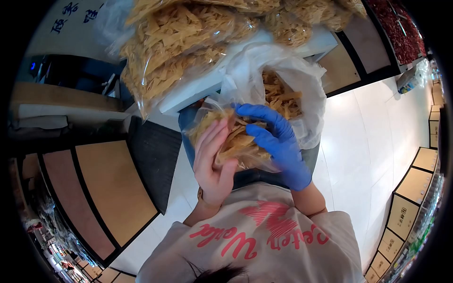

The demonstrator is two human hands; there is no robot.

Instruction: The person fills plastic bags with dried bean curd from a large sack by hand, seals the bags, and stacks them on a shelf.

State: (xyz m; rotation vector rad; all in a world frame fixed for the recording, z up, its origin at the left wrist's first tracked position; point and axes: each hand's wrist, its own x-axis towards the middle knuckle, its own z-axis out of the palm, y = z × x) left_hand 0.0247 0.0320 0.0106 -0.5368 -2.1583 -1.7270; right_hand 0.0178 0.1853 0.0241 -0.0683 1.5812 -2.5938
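Note:
A clear plastic bag (pixel 245 158) of yellowish dried strips lies between my two hands, low in front of my body. My bare left hand (pixel 213 153) is wrapped round its left side, with the thumb at the lower edge. On the right side, my right hand (pixel 278 141) in a blue glove curls its fingers over the bag's top and the strips. Just beyond sits a large white plastic sack (pixel 314 87), its mouth spread wide, with more dried strips (pixel 278 92) inside.
Large clear bags of dried strips (pixel 174 37) are piled on a white ledge (pixel 188 92) ahead. A black device (pixel 71 75) stands at the left. Wood-panelled cabinets (pixel 113 174) flank the pale tiled floor (pixel 354 141). Red dried goods (pixel 396 28) lie at the upper right.

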